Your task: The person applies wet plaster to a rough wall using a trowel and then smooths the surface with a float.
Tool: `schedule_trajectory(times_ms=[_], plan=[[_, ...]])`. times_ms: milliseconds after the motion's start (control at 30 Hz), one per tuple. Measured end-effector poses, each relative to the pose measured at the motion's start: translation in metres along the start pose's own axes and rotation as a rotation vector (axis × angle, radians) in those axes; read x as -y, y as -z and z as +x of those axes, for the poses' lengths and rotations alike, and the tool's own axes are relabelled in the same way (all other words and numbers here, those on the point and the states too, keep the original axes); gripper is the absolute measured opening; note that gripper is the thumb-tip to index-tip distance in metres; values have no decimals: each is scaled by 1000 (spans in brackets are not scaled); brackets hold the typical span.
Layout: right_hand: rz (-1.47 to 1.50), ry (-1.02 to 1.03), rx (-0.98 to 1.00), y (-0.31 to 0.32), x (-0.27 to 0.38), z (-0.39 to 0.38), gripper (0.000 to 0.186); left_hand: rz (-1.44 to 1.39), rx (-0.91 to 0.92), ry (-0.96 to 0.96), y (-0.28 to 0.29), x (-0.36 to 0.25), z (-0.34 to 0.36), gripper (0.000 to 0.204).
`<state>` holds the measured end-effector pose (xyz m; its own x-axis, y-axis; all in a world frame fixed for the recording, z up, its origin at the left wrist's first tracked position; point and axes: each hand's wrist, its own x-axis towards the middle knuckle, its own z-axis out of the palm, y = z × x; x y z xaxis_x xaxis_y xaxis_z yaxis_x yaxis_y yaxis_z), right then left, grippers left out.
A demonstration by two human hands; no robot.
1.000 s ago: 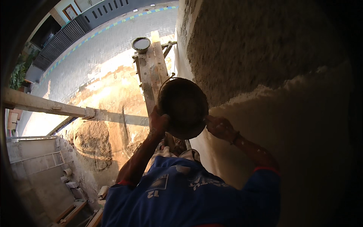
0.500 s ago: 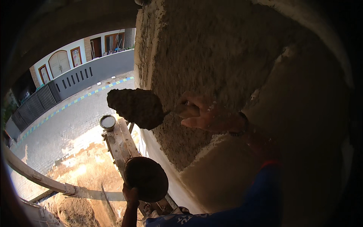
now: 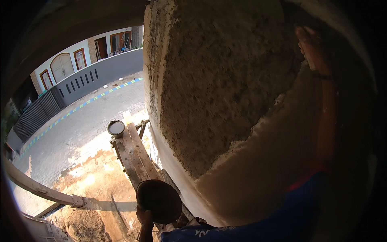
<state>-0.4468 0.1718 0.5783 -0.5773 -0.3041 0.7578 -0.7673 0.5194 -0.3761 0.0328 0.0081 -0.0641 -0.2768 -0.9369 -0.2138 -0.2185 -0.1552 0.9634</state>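
High at the right, against the wall, my right hand [image 3: 309, 44] is closed round the pale handle [image 3: 308, 60] of a trowel, whose blade is lost in shadow. Below me, at the lower middle, a dark round bowl [image 3: 159, 201] is gripped at its left rim by my left hand [image 3: 145, 217]. What the bowl contains is too dark to make out. Rough, wet-looking mortar [image 3: 217, 88] covers the upper part of the wall. A smoother plaster area [image 3: 250, 173] borders it along a ragged ridge at the lower right.
Under me runs a scaffold of wooden planks [image 3: 139, 151], with a bucket of grey liquid [image 3: 116, 128] at its far end. A wooden pole [image 3: 44, 192] crosses the lower left. Sand is heaped [image 3: 85, 226] on the ground. Beyond the paved street stands a grey boundary wall [image 3: 113, 66].
My right hand has swung up and right from the wall's left part, and the mortar-loaded trowel blade no longer shows. The left hand and bowl have shifted slightly right and down in the picture.
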Motion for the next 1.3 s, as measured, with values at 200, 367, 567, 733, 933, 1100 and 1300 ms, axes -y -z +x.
schedule_trajectory(times_ms=[200,367,567,733,933,1100,1300], plan=[[-218,-140,254,7,57,-65,52,41,36,178,-13,35,4,59],[-527,567,199,-109,-33,-45,38,5,14,94,0,50,-1,62],[-799,820,235,-113,-49,41,30,24,-13,120,-1,38,-12,61],[-207,46,343,-54,27,11,29,97,-61,113,16,63,-8,59],[-278,54,246,-5,37,19,34,46,4,29,25,58,-10,61],[-338,100,215,24,51,25,33,143,-111,97,23,64,-8,53],[-1341,826,16,73,12,71,30,97,-43,77,19,67,-11,59]])
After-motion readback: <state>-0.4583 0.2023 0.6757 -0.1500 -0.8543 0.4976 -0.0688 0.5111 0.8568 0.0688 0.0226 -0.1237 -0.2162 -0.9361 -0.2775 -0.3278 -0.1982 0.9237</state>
